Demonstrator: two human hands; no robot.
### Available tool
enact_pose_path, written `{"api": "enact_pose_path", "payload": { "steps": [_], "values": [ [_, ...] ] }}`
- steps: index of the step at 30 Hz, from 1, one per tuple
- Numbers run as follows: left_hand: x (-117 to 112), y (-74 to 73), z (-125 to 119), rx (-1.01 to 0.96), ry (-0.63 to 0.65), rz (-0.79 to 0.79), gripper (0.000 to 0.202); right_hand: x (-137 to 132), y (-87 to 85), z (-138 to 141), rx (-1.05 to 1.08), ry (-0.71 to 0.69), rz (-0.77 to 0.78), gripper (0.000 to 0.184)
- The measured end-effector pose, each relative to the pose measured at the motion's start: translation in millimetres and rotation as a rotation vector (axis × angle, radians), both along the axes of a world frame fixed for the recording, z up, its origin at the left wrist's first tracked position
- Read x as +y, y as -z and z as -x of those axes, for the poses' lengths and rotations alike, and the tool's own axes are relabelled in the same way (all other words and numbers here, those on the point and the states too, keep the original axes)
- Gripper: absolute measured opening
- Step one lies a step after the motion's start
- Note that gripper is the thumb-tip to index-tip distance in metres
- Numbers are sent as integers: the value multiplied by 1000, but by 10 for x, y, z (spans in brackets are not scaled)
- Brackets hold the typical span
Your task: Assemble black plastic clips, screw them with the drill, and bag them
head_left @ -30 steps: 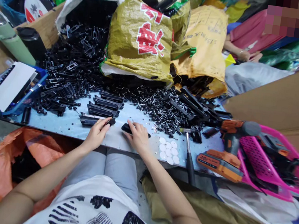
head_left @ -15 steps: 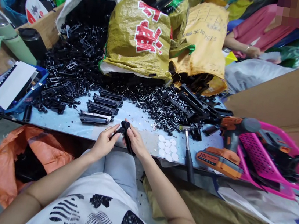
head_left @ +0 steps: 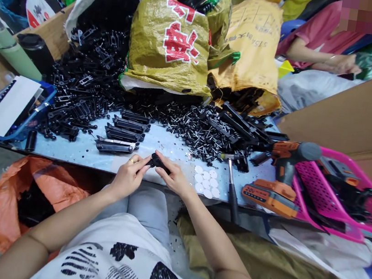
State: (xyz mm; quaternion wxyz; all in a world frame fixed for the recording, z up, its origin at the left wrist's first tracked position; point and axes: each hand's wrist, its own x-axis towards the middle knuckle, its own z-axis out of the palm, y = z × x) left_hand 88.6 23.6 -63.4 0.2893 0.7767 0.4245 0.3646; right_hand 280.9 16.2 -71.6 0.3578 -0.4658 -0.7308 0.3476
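My left hand [head_left: 129, 175] and my right hand [head_left: 175, 178] meet at the near edge of the pale blue table [head_left: 167, 148]. Between their fingertips they pinch a small black plastic part [head_left: 157, 162], held just above the table edge. A ring shows on my left hand. Just beyond the hands lie a few assembled black bars [head_left: 119, 134] in a row. A patch of white round discs [head_left: 206, 181] lies right of my right hand.
A big heap of black parts [head_left: 87, 75] and screws [head_left: 190, 131] covers the table's back, below yellow sacks [head_left: 172, 40]. An orange cordless drill [head_left: 279, 178], a hammer [head_left: 231, 185] and a pink basket [head_left: 337, 197] sit right. An orange bag [head_left: 8, 193] hangs lower left. Another person [head_left: 324, 43] works far right.
A second ago both hands lay on the table picking up black pieces. They have since come together and lifted one black part between them, turning it from upright to flatter.
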Motion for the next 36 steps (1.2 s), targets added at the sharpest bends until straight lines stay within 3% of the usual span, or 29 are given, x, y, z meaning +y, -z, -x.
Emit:
{"api": "enact_pose_path", "payload": {
  "steps": [3,8,11,15,19,22,28,36],
  "values": [
    [30,29,10,-64,-13,-59,36,-8,-22,6,37,67,3,53],
    [193,52,198,0,252,-109,34,56,-130,-108,-56,-127,-35,52],
    [266,52,260,21,292,-104,35,98,-149,-108,-24,-112,11,50],
    [250,28,209,9,220,-109,36,135,-88,-26,108,-5,94,49],
    [147,3,117,4,83,-107,36,174,-53,-33,11,-39,-99,51],
    [76,-9,9,-18,10,-96,36,169,-57,-10,-14,-39,-157,52],
    [19,-37,-270,-192,-253,-227,36,29,-66,362,217,252,-132,48],
    [90,-69,-229,-219,-210,-326,34,-11,-91,461,197,271,-150,54]
  ]
}}
